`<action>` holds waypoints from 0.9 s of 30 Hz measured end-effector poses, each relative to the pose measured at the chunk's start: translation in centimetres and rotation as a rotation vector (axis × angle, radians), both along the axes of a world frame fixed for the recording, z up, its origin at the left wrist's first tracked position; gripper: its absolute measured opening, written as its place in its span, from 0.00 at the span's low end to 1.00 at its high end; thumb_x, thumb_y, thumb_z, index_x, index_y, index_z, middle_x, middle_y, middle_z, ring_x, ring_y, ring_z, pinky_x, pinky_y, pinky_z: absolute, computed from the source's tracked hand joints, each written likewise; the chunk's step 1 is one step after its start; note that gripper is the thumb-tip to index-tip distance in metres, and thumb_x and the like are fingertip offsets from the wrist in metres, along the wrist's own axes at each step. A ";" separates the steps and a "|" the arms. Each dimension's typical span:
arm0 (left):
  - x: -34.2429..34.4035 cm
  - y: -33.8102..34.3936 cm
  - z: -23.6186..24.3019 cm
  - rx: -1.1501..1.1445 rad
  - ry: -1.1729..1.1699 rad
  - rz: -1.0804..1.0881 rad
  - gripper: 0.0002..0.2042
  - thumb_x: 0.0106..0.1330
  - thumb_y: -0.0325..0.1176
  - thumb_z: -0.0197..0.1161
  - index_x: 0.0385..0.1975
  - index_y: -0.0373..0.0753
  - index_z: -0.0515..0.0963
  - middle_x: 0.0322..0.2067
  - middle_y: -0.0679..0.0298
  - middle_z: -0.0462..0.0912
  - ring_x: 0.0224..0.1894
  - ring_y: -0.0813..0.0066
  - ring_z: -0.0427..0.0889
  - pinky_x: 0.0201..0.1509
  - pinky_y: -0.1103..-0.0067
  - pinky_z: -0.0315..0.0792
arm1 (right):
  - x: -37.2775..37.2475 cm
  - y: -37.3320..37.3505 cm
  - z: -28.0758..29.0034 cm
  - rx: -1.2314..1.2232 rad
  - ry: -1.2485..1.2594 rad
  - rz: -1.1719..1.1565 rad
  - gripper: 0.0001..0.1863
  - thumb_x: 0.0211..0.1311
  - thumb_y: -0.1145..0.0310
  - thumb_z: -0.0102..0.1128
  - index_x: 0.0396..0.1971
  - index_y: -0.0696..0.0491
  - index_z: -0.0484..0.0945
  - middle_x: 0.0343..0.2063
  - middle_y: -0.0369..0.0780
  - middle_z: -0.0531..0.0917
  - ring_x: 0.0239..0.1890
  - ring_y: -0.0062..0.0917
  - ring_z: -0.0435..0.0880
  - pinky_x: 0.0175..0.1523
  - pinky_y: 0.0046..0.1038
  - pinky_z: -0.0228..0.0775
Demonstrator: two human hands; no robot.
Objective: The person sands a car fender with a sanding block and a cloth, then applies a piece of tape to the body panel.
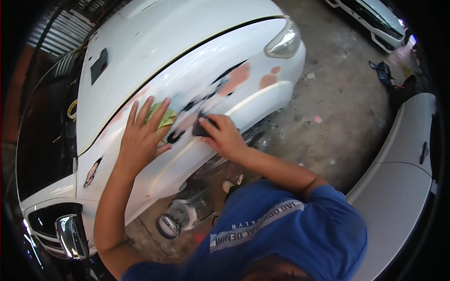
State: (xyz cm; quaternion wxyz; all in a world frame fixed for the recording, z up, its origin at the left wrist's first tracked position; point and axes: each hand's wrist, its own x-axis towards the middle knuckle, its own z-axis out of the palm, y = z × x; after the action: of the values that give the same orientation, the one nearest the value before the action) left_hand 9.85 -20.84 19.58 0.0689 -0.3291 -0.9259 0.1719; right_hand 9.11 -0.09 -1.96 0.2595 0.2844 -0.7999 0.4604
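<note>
My left hand [143, 136] lies spread on the white car's front fender [192, 70], fingers apart. Under and between those fingers shows a crumpled light-green cloth [168, 119]. Just to the right, my right hand [226, 136] is closed around a dark block [202, 127] pressed to the fender above the wheel arch. The block's underside is hidden. Around both hands the paint is patchy: a pinkish-brown filler patch [235, 78] and black bare spots show, with one black spot [176, 136] between my hands.
At the upper right of the fender sits the headlight [285, 41]. A clear cylindrical container [185, 215] lies on the floor below the arch. A silver car panel [398, 178] stands at the right, another white car [370, 18] at the far right. A tape roll [72, 109] rests by the windshield.
</note>
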 end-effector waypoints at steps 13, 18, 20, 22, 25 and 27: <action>-7.2 -3.8 2.0 0.024 -0.047 -0.483 0.14 0.50 0.23 0.67 0.39 0.39 0.82 0.69 0.61 0.68 0.70 0.46 0.65 0.67 0.63 0.71 | 2.2 -9.2 0.7 -0.286 -0.043 -0.488 0.29 0.59 0.71 0.69 0.60 0.60 0.73 0.60 0.53 0.71 0.59 0.51 0.71 0.63 0.46 0.65; -5.3 -3.3 1.8 0.037 -0.052 -0.646 0.15 0.52 0.37 0.75 0.35 0.36 0.82 0.64 0.61 0.75 0.68 0.50 0.69 0.67 0.59 0.68 | 2.5 -10.6 1.0 -0.279 -0.105 -0.599 0.29 0.57 0.70 0.70 0.59 0.62 0.73 0.58 0.52 0.74 0.57 0.49 0.74 0.62 0.43 0.69; -5.9 -3.3 1.3 0.033 -0.063 -0.658 0.13 0.53 0.36 0.74 0.34 0.37 0.82 0.61 0.61 0.76 0.67 0.51 0.70 0.65 0.61 0.70 | 3.5 -12.3 0.6 -0.263 -0.070 -0.602 0.29 0.57 0.70 0.70 0.58 0.63 0.73 0.59 0.52 0.74 0.57 0.48 0.75 0.62 0.42 0.69; -6.6 -3.4 0.8 0.022 -0.072 -0.663 0.11 0.54 0.35 0.73 0.32 0.37 0.82 0.59 0.61 0.78 0.65 0.52 0.72 0.63 0.62 0.71 | 4.8 -14.3 0.5 -0.207 0.002 -0.566 0.29 0.57 0.69 0.70 0.58 0.63 0.74 0.59 0.51 0.74 0.55 0.48 0.76 0.60 0.41 0.71; -7.1 -2.8 -0.2 -0.026 0.018 -0.664 0.06 0.55 0.31 0.71 0.30 0.40 0.82 0.49 0.64 0.81 0.57 0.58 0.77 0.54 0.66 0.72 | 3.9 -13.5 0.6 -0.180 0.033 -0.623 0.28 0.58 0.69 0.69 0.58 0.63 0.74 0.59 0.51 0.75 0.54 0.47 0.76 0.59 0.41 0.72; -7.1 -2.3 -0.2 -0.088 0.044 -0.642 0.04 0.55 0.28 0.68 0.29 0.41 0.82 0.41 0.67 0.81 0.50 0.64 0.78 0.48 0.69 0.71 | 1.8 -11.8 0.8 -0.251 -0.075 -0.773 0.25 0.63 0.65 0.65 0.57 0.62 0.74 0.57 0.50 0.76 0.54 0.46 0.77 0.57 0.39 0.73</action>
State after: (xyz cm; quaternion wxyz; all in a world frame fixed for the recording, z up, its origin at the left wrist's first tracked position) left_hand 2.75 -23.10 19.35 0.1252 -0.6034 -0.7648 0.1882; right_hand 10.86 -11.89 -1.16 0.4168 -0.0878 -0.7944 0.4331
